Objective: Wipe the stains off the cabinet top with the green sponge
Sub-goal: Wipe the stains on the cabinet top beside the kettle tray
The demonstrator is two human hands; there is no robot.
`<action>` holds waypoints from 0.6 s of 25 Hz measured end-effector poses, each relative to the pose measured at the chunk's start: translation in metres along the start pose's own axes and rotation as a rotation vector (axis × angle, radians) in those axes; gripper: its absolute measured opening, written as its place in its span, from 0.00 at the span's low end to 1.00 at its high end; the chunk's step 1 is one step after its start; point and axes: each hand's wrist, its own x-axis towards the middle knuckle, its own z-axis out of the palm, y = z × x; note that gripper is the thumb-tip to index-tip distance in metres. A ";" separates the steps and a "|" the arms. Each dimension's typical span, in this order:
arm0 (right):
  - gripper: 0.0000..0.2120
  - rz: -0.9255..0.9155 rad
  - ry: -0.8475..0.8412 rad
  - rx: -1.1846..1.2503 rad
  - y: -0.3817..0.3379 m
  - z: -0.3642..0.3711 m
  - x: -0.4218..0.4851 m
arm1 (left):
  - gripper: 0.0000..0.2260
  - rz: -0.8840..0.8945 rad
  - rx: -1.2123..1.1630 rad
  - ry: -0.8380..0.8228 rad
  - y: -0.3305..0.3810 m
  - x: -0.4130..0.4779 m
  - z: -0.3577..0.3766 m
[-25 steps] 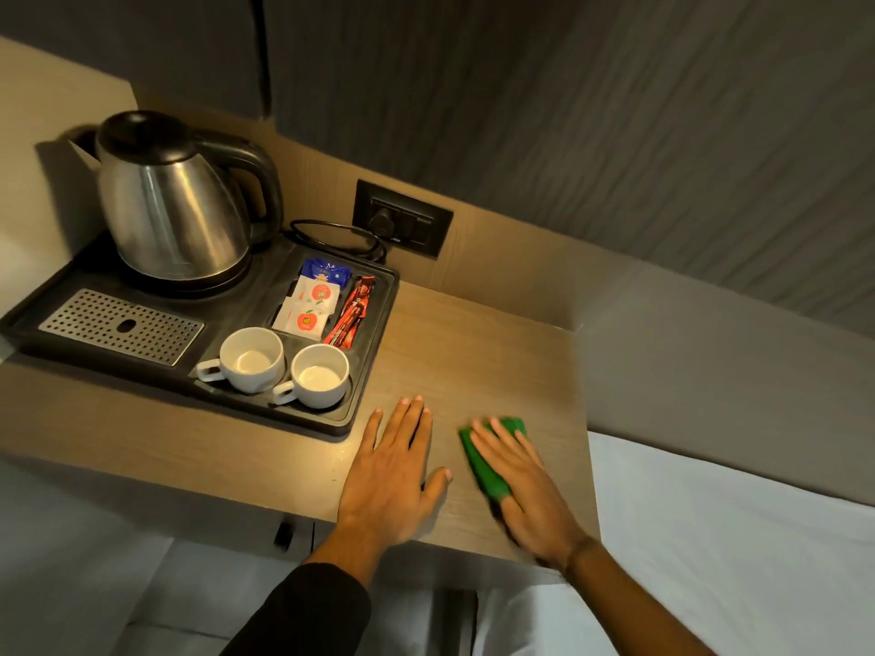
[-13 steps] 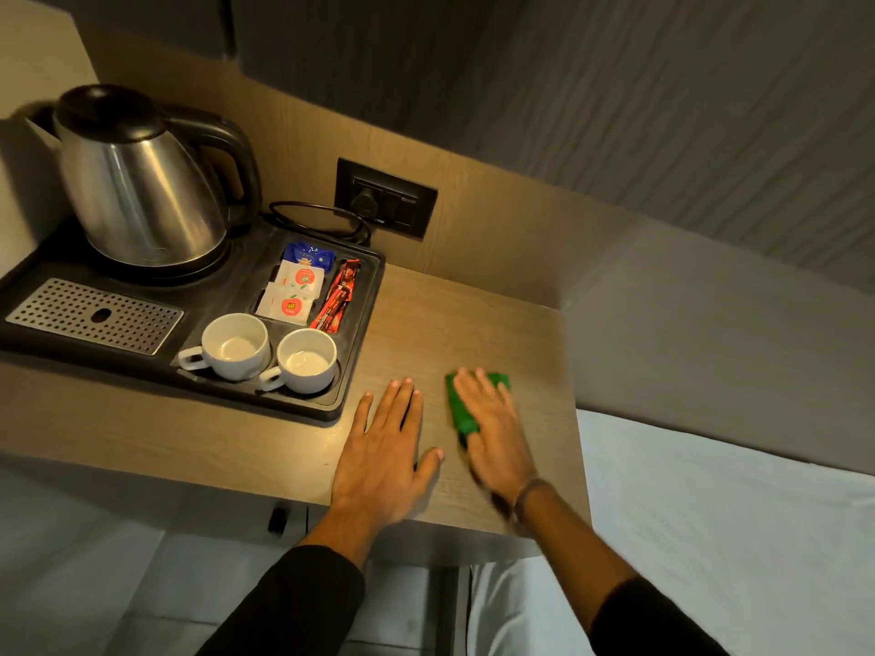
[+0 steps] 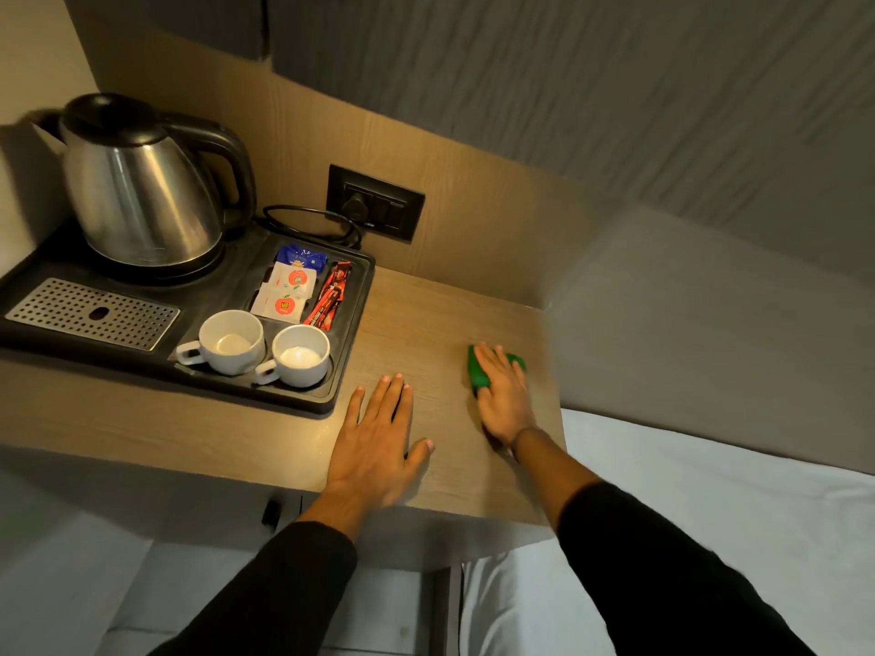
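The wooden cabinet top (image 3: 426,314) runs across the middle of the view. My right hand (image 3: 504,395) presses flat on the green sponge (image 3: 478,374), near the top's right edge; only the sponge's left side and a far corner show past my fingers. My left hand (image 3: 379,442) lies flat on the wood with its fingers spread, close to the front edge and holding nothing. No stains stand out on the wood in this dim light.
A black tray (image 3: 331,400) fills the left part of the top, with a steel kettle (image 3: 142,191), two white cups (image 3: 232,340), and sachets (image 3: 289,291). A wall socket (image 3: 376,203) with a cable sits behind. A white bed (image 3: 710,513) lies to the right.
My right hand has slid the sponge away from me and toward the right edge of the top. My left hand has stayed flat in place. The camera has shifted.
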 end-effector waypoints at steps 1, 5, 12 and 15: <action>0.35 -0.009 -0.014 0.022 -0.010 0.006 0.004 | 0.38 0.001 0.004 -0.001 0.001 -0.001 -0.002; 0.37 -0.132 -0.050 0.047 -0.035 0.013 -0.035 | 0.38 -0.064 -0.019 0.024 0.009 -0.035 -0.016; 0.43 -0.591 -0.107 -0.052 -0.095 0.058 -0.220 | 0.37 -0.422 0.074 0.240 0.021 -0.269 -0.016; 0.41 -0.634 -0.107 -0.064 -0.098 0.090 -0.251 | 0.37 -0.451 0.088 0.221 0.021 -0.311 -0.001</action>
